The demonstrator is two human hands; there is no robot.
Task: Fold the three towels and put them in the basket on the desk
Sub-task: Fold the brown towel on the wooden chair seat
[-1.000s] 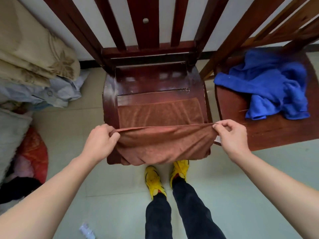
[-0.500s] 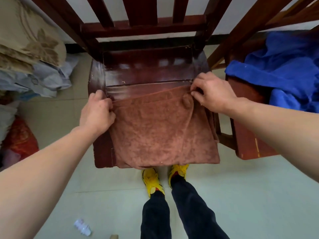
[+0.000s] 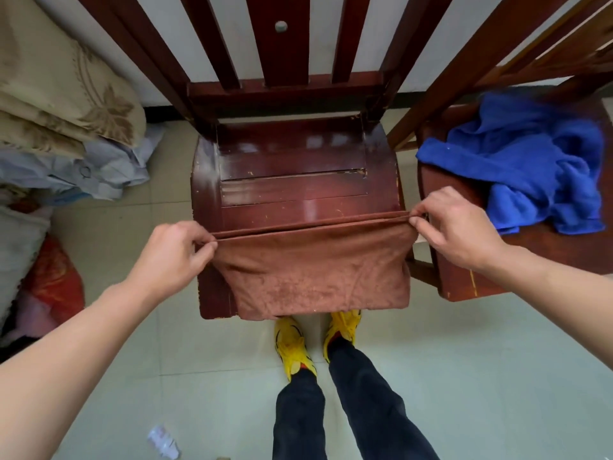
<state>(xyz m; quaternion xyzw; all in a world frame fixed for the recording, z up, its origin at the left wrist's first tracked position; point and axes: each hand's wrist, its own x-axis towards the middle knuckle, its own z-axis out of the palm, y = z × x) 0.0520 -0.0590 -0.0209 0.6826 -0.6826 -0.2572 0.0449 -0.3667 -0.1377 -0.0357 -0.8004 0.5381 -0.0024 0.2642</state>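
While left hand (image 3: 172,257) and right hand (image 3: 454,227) each pinch a top corner of the brown terry towel (image 3: 318,273) over the dark wooden chair seat (image 3: 292,180), keep edges taut and aligned for a square fold.

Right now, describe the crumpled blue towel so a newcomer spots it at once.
Find the dark red slatted wooden chair at centre; a second wooden chair stands to its right. On that seat lies the bright blue towel, heaped and untouched, unlike the brown towel pinched taut.
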